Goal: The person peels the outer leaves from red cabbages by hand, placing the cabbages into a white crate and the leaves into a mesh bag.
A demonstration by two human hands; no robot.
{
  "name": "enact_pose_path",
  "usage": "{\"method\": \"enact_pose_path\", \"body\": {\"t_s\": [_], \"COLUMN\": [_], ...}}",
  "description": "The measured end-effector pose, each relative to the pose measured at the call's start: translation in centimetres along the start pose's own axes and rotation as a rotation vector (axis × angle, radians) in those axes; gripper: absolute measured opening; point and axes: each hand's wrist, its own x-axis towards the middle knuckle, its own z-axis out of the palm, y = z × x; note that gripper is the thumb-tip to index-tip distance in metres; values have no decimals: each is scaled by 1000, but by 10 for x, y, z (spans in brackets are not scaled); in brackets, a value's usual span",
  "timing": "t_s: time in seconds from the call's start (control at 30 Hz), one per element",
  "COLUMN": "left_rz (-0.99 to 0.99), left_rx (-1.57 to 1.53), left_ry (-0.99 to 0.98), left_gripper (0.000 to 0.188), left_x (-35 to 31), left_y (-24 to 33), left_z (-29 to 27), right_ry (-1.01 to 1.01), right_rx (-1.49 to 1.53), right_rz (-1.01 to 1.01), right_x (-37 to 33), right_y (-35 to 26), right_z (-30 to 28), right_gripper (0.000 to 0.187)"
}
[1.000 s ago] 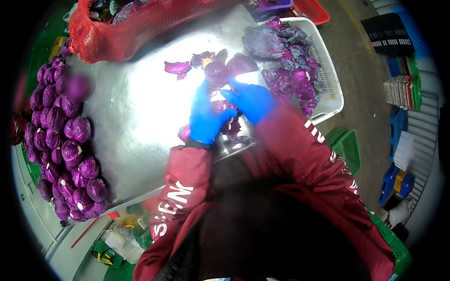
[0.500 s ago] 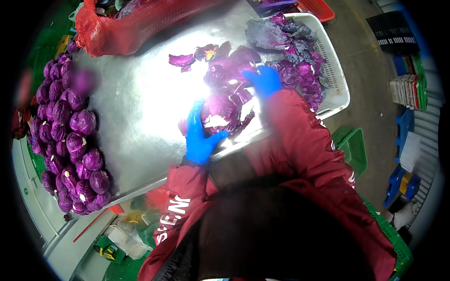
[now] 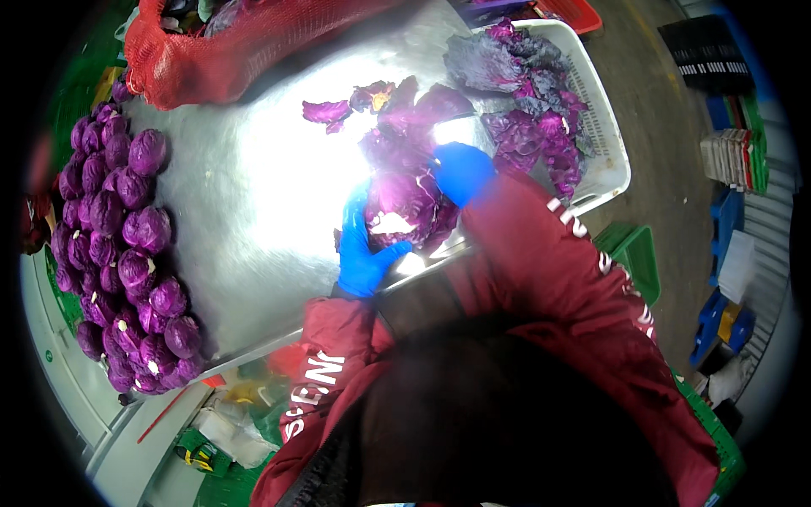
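Observation:
A red cabbage [image 3: 404, 203] with a pale cut stem end sits near the front edge of the metal table. Round its left and near side wraps my blue-gloved left hand [image 3: 361, 249], thumb and fingers apart against the head. My right hand [image 3: 465, 173], also gloved in blue, is curled at the cabbage's upper right edge. Its fingertips are partly hidden, and what they grip cannot be made out. Loose purple outer leaves [image 3: 443, 103] lie just beyond the cabbage, some washed out by glare.
Many red cabbages [image 3: 106, 211] are heaped along the table's left end. A red mesh sack [image 3: 203, 68] lies at the back. Right of the table stands a white basket [image 3: 621, 160] of leaves, with a green crate [image 3: 634, 258] below. Bright glare covers the metal tabletop [image 3: 228, 279].
My right hand has moved down and slightly left, from above the loose leaves to the cabbage's edge. My left hand stays round the cabbage, which now appears turned slightly.

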Motion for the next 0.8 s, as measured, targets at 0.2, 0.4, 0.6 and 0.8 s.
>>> {"method": "enact_pose_path", "body": {"t_s": [0.2, 0.4, 0.6, 0.8], "left_rz": [-85, -89, 57, -67], "left_rx": [-67, -64, 220, -140], "left_ry": [114, 98, 21, 119], "left_gripper": [100, 101, 104, 103], "left_x": [-8, -12, -7, -9], "left_y": [-7, -17, -8, -22], "left_z": [-3, -6, -8, -9], "right_ry": [-125, -396, -317, -328], "right_rx": [935, 732, 244, 960], "right_rz": [227, 130, -197, 113], "right_x": [-15, -16, -2, -3], "right_y": [8, -13, -31, 21], "right_z": [-26, -47, -61, 5], "right_gripper": [52, 57, 30, 18]}}
